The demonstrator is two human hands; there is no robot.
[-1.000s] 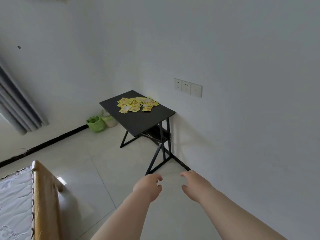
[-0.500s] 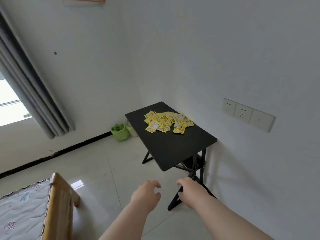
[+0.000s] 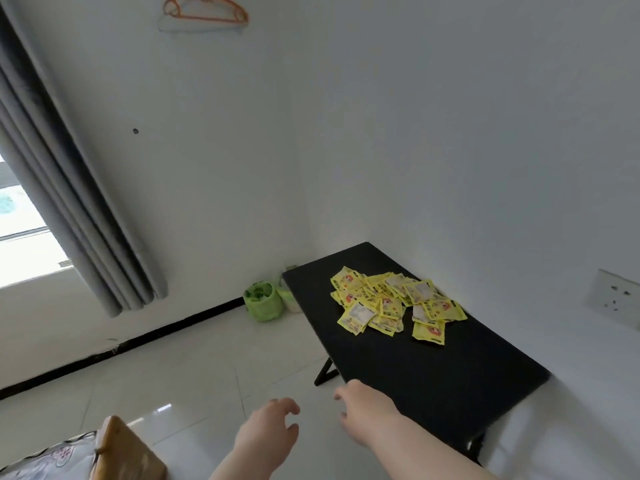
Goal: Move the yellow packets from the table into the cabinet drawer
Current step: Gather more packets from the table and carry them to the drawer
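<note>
A: Containers anywhere?

B: Only on the floor, in the corner behind the table [image 3: 433,375]: a green bag [image 3: 263,304], open at the top, with something green inside, not possible to say what. Just beside it a pale tub [image 3: 290,301], mostly hidden by the table edge.

A: And the yellow packets [image 3: 394,304]?

B: All in one loose pile on the far half of the black table top, close to the wall, overlapping one another.

A: Any writing to read?

B: Too small to read. Only a red-orange picture on some, a grey-white panel with dark print on others.

A: Hands?

B: The left hand [image 3: 268,436] low over the floor tiles, back up, fingers spread and loosely curled, holding nothing. The right hand [image 3: 367,408] a little ahead, at the near corner of the table, fingers loosely bent too, gripping nothing; touching the edge or not, cannot tell. Both well apart from the pile.

A: Elsewhere?

B: An orange hanger [image 3: 206,10] high on the wall, a grey curtain [image 3: 65,202] on the left, a white socket [image 3: 614,299] on the right wall.
</note>
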